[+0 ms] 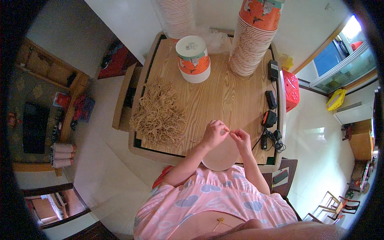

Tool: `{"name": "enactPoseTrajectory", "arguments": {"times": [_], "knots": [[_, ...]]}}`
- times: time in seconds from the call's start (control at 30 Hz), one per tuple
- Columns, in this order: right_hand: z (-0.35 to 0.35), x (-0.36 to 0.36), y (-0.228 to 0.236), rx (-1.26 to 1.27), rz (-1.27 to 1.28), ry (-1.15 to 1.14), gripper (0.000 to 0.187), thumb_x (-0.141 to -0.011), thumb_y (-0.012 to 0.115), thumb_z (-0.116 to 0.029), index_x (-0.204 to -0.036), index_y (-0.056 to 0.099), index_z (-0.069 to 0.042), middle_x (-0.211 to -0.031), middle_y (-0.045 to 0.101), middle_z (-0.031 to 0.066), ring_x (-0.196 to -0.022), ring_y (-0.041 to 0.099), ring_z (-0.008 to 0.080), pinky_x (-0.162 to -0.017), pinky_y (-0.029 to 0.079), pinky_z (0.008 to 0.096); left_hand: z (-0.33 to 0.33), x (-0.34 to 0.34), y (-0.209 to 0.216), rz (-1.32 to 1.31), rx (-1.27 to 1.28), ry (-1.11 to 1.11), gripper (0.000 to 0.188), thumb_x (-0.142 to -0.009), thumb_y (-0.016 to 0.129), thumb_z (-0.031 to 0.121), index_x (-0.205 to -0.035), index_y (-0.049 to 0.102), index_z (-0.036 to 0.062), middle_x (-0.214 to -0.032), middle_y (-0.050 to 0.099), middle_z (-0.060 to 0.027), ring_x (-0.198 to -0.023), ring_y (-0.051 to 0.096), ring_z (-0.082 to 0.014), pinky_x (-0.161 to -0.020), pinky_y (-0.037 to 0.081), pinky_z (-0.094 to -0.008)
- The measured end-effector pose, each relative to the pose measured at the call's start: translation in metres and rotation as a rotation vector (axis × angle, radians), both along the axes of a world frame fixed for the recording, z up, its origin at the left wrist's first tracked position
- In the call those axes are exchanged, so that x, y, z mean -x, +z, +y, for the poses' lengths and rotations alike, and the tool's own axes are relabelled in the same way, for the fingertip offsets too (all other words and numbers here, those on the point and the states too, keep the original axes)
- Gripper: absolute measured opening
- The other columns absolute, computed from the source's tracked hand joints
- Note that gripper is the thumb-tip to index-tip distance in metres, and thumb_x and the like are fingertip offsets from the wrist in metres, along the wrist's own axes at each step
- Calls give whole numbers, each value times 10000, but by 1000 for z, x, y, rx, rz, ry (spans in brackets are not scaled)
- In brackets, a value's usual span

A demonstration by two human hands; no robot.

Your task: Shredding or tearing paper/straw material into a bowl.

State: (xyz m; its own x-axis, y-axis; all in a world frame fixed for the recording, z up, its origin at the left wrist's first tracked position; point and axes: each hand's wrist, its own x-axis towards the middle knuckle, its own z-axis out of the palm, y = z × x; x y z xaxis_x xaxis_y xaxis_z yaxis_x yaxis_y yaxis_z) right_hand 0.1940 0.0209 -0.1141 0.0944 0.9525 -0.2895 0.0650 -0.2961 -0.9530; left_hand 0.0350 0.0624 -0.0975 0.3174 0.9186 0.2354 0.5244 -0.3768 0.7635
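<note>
Pink garment [224, 192], forearms [188, 162] angled inward, fingers [218, 123] pinched near bowl [222, 158]

I can read no words: the marks on the upturned bucket [194, 60] and black adapter [273, 71] are too small.

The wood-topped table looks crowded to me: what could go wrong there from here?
The tall stack of tubs at the far right might topple if the table is knocked. The heaped tan cords look tangled, so pulling one could drag others along. The loose black cables near the right hand might snag it.
</note>
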Motion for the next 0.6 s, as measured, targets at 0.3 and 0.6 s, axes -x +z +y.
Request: {"name": "enactPoseTrajectory", "arguments": {"times": [0.3, 0.6], "knots": [[0, 3, 0, -34, 96, -37, 118, -781, 644, -45, -883, 608, 2, -818, 612, 9, -743, 542, 72, -676, 441, 184, 1, -1, -8, -48, 103, 32, 57, -660, 672, 122, -685, 641, 81, -793, 601, -67, -823, 547, -255, -751, 439, -356], [3, 4, 3, -117, -55, -8, 104, -790, 627, -37, -886, 650, -3, -785, 628, 4, -708, 536, 58, -638, 432, 188, 2, 0, -13, -91, 162, 2, 56, -660, 675, 110, -713, 660, 96, -799, 605, -58, -829, 545, -245, -770, 433, -344]]}}
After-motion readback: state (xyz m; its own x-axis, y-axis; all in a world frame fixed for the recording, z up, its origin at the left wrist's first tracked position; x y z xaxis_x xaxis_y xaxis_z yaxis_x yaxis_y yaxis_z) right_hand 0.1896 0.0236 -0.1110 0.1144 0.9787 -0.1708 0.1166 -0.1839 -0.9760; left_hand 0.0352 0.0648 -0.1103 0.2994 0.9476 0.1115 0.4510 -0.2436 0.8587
